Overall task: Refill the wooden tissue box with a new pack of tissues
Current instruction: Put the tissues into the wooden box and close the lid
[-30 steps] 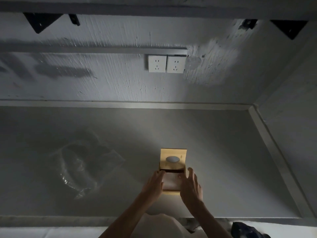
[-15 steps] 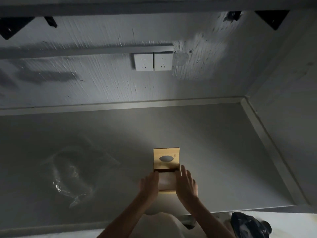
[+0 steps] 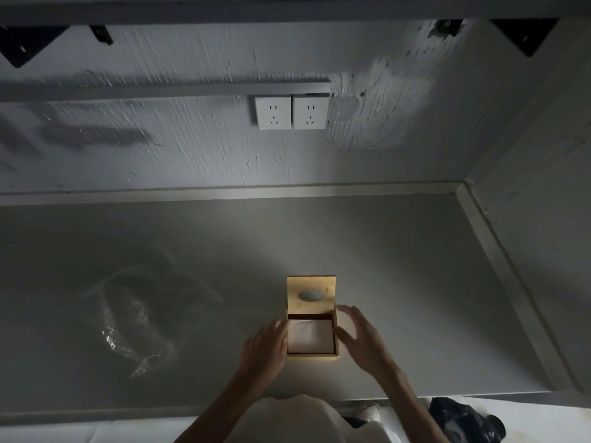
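The wooden tissue box [image 3: 312,356] stands on the grey table, its hinged lid [image 3: 311,294] raised upright with an oval slot in it. A pale stack of tissues [image 3: 310,336] lies flat inside the open box. My left hand [image 3: 264,350] rests against the box's left side, fingers loosely curled. To the right of the box my right hand [image 3: 361,338] hovers with fingers spread, apart from the wood or barely touching it. Neither hand holds anything.
A crumpled clear plastic wrapper [image 3: 134,318] lies on the grey table [image 3: 415,298] to the left. Two white wall sockets [image 3: 291,112] sit on the back wall. A raised edge [image 3: 499,266] borders the table's right side. A dark bag [image 3: 463,418] lies on the floor at lower right.
Both hands have drawn back from over the box's opening to its sides, uncovering the tissues inside. The right hand has spread open.
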A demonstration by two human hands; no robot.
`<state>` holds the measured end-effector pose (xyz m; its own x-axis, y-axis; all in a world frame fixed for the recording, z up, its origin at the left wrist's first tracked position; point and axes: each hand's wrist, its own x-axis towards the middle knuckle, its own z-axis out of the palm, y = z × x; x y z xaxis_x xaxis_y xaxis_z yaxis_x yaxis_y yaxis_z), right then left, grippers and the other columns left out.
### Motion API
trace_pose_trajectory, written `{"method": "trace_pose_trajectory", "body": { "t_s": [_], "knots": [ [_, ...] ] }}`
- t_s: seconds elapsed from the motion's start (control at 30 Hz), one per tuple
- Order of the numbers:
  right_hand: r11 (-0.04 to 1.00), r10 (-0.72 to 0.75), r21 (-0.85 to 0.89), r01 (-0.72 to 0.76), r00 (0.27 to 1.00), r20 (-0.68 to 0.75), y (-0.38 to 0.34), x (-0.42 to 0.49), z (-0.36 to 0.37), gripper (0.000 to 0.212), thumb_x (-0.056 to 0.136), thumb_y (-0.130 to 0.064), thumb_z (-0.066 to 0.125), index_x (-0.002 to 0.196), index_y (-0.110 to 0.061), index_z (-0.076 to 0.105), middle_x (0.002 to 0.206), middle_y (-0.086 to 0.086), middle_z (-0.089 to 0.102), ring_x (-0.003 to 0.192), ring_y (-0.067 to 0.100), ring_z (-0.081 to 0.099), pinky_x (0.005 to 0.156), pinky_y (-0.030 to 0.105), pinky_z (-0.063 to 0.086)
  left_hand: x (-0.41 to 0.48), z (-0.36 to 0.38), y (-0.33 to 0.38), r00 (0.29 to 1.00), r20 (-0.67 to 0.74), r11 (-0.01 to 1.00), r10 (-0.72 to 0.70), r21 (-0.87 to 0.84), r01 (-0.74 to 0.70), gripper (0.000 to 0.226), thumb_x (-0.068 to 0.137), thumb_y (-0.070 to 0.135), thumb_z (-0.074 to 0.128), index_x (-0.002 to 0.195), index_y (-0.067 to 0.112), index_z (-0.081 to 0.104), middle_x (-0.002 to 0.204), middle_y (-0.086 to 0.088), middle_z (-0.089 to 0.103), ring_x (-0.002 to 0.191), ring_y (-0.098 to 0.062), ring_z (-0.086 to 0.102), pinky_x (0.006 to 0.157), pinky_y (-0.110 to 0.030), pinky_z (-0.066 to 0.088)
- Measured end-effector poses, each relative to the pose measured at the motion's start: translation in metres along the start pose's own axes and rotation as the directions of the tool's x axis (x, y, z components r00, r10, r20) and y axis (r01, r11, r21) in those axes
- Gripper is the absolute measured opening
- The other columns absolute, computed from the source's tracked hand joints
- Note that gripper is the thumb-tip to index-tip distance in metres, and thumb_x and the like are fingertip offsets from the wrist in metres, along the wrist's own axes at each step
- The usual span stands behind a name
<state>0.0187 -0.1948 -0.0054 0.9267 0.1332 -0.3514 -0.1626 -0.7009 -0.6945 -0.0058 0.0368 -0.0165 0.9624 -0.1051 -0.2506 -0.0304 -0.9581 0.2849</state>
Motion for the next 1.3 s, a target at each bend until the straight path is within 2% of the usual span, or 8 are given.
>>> {"method": "trace_pose_trajectory", "body": {
  "t_s": [0.1, 0.23, 0.3, 0.53, 0.77, 0.97, 1.17, 1.3],
  "knots": [
    [0.940, 0.103, 0.319, -0.124, 0.991, 0.080, -0.003, 0.013, -0.031, 0.049, 0.100, -0.041, 0.045, 0.147, -0.028, 0.036, 0.157, 0.006, 0.035, 0.141, 0.029, 0.038, 0.114, 0.047, 0.036, 0.023, -0.015, -0.016, 0.983, 0.009, 0.884, -0.181, -0.436, 0.167, 0.041, 0.103, 0.035, 0.039, 0.142, 0.024, 0.043, 0.144, -0.002, 0.052, 0.129, -0.018, 0.052, 0.105, -0.036, 0.044],
    [0.594, 0.138, 0.724, -0.351, 0.931, 0.338, -0.016, 0.037, -0.043, 0.061, 0.095, -0.065, 0.027, 0.150, -0.040, 0.029, 0.163, 0.009, 0.020, 0.149, 0.038, 0.019, 0.118, 0.058, 0.013, 0.064, -0.042, -0.008, 0.839, 0.540, 0.049, -0.072, -0.838, 0.544, 0.062, 0.096, 0.061, 0.037, 0.151, 0.037, 0.021, 0.163, 0.003, 0.016, 0.149, -0.030, 0.017, 0.111, -0.065, 0.019],
    [0.434, 0.121, 0.788, -0.436, 0.895, 0.429, -0.021, 0.047, -0.037, 0.073, 0.088, -0.076, 0.022, 0.146, -0.036, 0.041, 0.159, 0.007, 0.032, 0.147, 0.035, 0.023, 0.117, 0.057, 0.010, 0.071, -0.045, -0.005, 0.808, 0.589, -0.120, -0.009, -0.803, 0.584, 0.065, 0.092, 0.068, 0.034, 0.149, 0.040, 0.024, 0.163, 0.007, 0.014, 0.151, -0.024, 0.011, 0.116, -0.065, 0.007],
    [0.482, 0.084, 0.832, -0.275, 0.960, 0.269, -0.006, 0.023, -0.010, 0.069, 0.082, -0.072, 0.050, 0.109, -0.013, 0.074, 0.153, 0.008, 0.042, 0.146, 0.028, 0.030, 0.122, 0.055, 0.015, 0.048, -0.034, -0.007, 0.854, 0.517, -0.017, 0.055, -0.855, 0.519, 0.040, 0.086, 0.038, 0.065, 0.122, 0.021, 0.067, 0.148, 0.004, 0.044, 0.145, -0.019, 0.024, 0.114, -0.061, 0.022],
    [0.794, 0.007, 0.604, -0.072, 0.994, 0.111, 0.005, 0.001, 0.017, 0.092, 0.085, -0.042, 0.069, 0.156, -0.025, 0.013, 0.164, 0.003, 0.010, 0.150, 0.027, 0.015, 0.118, 0.055, 0.025, 0.016, -0.001, -0.004, 0.878, 0.478, 0.086, -0.035, -0.874, 0.479, 0.051, 0.096, 0.004, 0.052, 0.122, 0.047, 0.049, 0.124, 0.025, 0.056, 0.113, -0.006, 0.055, 0.095, -0.041, 0.043],
    [0.629, 0.220, 0.749, -0.208, 0.972, 0.084, 0.011, 0.005, 0.042, 0.064, 0.099, 0.009, 0.041, 0.154, -0.005, 0.012, 0.148, 0.028, 0.039, 0.118, 0.032, 0.051, 0.075, 0.020, 0.058, 0.004, 0.018, 0.012, 0.905, 0.402, 0.177, -0.141, -0.889, 0.423, 0.033, 0.100, 0.016, 0.050, 0.092, 0.044, 0.066, 0.080, 0.016, 0.056, 0.071, -0.002, 0.047, 0.060, -0.022, 0.034],
    [0.598, 0.303, 0.761, -0.250, 0.950, 0.074, 0.006, -0.008, 0.050, 0.040, 0.104, -0.013, 0.041, 0.140, -0.029, 0.051, 0.137, 0.018, 0.052, 0.124, 0.028, 0.049, 0.112, 0.047, 0.037, 0.002, 0.025, 0.017, 0.895, 0.430, 0.106, -0.118, -0.891, 0.442, 0.035, 0.101, 0.023, 0.047, 0.130, 0.042, 0.044, 0.121, 0.026, 0.059, 0.107, 0.008, 0.056, 0.091, -0.021, 0.039],
    [0.604, 0.264, 0.759, -0.244, 0.960, 0.098, -0.007, -0.010, 0.049, 0.041, 0.102, -0.041, 0.035, 0.136, -0.027, 0.053, 0.135, -0.004, 0.059, 0.119, 0.010, 0.053, 0.107, 0.040, 0.036, 0.013, 0.024, 0.023, 0.897, 0.429, 0.109, -0.108, -0.892, 0.440, 0.052, 0.100, 0.034, 0.046, 0.148, 0.036, 0.027, 0.147, 0.015, 0.036, 0.137, -0.007, 0.030, 0.114, -0.032, 0.016]
  ]
}}
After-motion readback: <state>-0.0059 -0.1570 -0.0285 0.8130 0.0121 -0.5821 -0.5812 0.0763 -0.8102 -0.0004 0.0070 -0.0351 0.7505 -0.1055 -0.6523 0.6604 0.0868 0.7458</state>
